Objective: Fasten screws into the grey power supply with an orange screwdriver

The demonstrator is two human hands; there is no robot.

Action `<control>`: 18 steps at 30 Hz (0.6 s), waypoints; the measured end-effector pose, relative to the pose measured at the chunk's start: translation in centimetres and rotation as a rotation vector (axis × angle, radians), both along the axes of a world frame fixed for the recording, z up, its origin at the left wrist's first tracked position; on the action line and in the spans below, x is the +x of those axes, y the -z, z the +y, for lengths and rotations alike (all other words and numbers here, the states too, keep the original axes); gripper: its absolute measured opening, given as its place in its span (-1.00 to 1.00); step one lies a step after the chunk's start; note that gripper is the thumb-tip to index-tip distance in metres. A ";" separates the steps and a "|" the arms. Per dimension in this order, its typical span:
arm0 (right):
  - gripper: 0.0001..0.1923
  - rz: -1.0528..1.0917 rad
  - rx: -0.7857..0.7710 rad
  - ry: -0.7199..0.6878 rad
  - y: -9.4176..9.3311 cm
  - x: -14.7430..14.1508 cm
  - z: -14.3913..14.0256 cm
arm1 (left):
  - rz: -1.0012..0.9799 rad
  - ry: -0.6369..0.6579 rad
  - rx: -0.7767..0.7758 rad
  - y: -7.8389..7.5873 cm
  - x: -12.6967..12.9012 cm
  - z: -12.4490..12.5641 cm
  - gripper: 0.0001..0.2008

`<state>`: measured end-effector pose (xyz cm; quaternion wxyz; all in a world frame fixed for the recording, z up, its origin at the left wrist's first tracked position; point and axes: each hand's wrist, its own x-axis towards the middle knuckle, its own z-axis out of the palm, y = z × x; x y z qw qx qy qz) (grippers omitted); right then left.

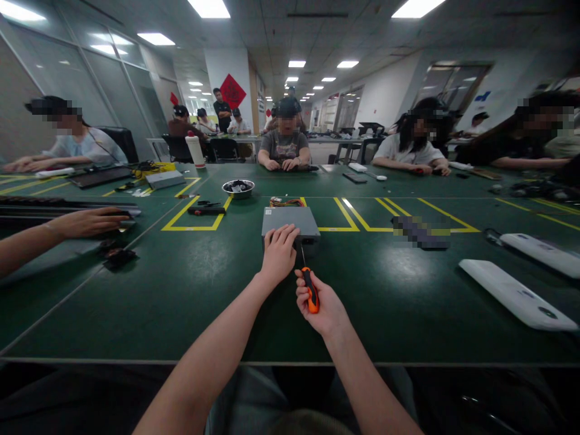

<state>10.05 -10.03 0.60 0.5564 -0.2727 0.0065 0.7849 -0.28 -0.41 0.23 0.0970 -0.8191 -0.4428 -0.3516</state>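
A grey metal computer power supply [294,219] sits on the green table in front of me, its coloured cables [287,202] bunched at the far side. My left hand [280,251] is bent over its front edge, fingers curved onto the top, holding it against the table; the thumb is hard to make out. In my right hand [324,305] is a screwdriver [310,290] with an orange and black handle, fingers wrapped round it. Its thin shaft points up and away to the front face of the power supply, near the socket. Whether the tip touches a screw cannot be made out.
Beyond lie a metal bowl [238,189] of small dark parts and a black tool [207,208] inside yellow tape. White devices [516,293] lie at right, near a blurred dark object [419,232]. A co-worker's hand [93,222] reaches in at left beside dark parts [118,257]. People sit opposite.
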 end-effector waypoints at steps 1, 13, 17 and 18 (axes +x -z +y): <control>-0.77 -0.005 0.006 -0.001 -0.1 -0.1 0.0 | 0.000 0.000 0.000 0.0 0.0 0.0 -0.56; -0.80 0.016 0.004 0.013 -0.2 0.0 -0.1 | -0.017 -0.009 0.025 0.0 0.1 0.0 -0.61; -0.76 0.005 0.001 -0.002 -0.3 -0.2 0.1 | -0.024 -0.026 0.037 0.1 0.3 0.2 -0.65; -0.77 0.002 0.003 0.010 -0.4 -0.2 0.1 | -0.026 -0.031 0.037 0.1 0.3 0.3 -0.67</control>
